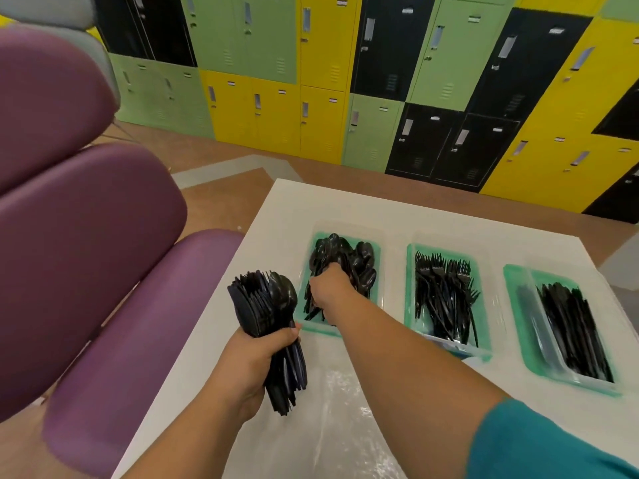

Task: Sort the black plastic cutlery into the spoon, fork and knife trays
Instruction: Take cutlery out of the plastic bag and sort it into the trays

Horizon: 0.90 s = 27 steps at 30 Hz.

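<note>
Gripping cutlery bundle [268, 305] in left hand [259, 357] at table [345, 209] left edge as stock, clasping spoons [349, 257] in right hand [328, 288] inside spoon tray [313, 328]

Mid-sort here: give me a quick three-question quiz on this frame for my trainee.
1. Fill in: the fork tray sits ___ the spoon tray and the knife tray.
2. The right hand, gripping spoons, is in which tray? A spoon, B fork, C knife.
3. True or false: the left hand holds a bundle of cutlery.
Key: 1 between; 2 A; 3 true.
</note>
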Motion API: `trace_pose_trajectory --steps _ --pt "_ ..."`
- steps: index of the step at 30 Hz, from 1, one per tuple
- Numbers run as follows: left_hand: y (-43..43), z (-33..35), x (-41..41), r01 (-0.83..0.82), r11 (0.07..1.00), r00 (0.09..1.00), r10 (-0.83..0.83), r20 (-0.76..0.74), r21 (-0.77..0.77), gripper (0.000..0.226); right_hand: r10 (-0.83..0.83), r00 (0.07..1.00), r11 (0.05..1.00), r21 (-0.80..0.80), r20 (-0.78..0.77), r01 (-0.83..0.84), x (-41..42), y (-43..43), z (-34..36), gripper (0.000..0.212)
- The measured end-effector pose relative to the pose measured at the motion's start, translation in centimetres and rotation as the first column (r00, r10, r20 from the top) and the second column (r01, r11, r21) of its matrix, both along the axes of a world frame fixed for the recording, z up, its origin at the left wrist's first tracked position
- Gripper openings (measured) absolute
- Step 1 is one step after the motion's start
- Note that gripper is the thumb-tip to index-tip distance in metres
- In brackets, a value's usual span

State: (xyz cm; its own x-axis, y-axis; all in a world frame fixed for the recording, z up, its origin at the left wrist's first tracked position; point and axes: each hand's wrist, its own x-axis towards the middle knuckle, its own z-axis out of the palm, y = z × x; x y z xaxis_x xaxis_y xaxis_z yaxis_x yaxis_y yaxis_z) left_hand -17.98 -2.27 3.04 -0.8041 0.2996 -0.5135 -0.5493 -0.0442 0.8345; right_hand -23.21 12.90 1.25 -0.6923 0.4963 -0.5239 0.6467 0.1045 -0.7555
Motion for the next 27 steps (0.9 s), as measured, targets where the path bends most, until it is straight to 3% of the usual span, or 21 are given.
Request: trace_pose_trajectory --steps 3,6,9,11,15,20,24,27 --pt "0.1 -0.2 0.0 -0.003 1.000 1.000 0.003 0.014 0.002 0.014 0.009 1.000 1.000 -0.021 0.004 -0.009 0.7 -0.1 0.5 0.037" --pt "0.3 -0.1 0.1 -0.002 1.000 1.000 0.002 0.030 0.012 0.013 -0.096 0.995 0.992 -0.085 -0.006 0.095 1.7 -0.1 0.9 0.018" --pt "0.3 0.2 0.1 0.002 1.000 0.998 -0.004 0.058 0.028 0.014 -0.053 0.989 0.996 -0.076 -0.138 0.043 3.8 0.1 2.1 0.032" --pt "0.3 0.4 0.2 0.024 0.999 0.997 -0.027 0.072 0.041 0.016 -0.015 0.977 0.994 -0.113 -0.210 -0.009 5.9 0.2 2.8 0.030" --pt "0.5 0.8 0.7 0.087 0.994 0.992 -0.092 0.081 0.064 0.020 0.191 0.967 0.961 -0.167 -0.169 -0.219 9.2 -0.6 3.2 0.027" --pt "0.5 1.2 1.4 0.201 0.978 0.975 -0.205 0.089 0.056 0.025 0.032 0.979 0.960 -0.267 -0.199 -0.086 11.0 -1.3 3.2 0.007" --pt "0.6 1.7 2.2 0.208 0.976 0.975 -0.212 0.071 0.066 0.023 0.014 0.965 0.957 -0.277 -0.263 -0.089 12.1 -1.3 3.4 0.021" --pt "0.7 2.0 2.7 0.199 0.976 0.977 -0.205 0.056 0.091 0.020 -0.057 0.948 0.942 -0.332 -0.314 -0.053 12.6 -1.5 3.7 0.019"
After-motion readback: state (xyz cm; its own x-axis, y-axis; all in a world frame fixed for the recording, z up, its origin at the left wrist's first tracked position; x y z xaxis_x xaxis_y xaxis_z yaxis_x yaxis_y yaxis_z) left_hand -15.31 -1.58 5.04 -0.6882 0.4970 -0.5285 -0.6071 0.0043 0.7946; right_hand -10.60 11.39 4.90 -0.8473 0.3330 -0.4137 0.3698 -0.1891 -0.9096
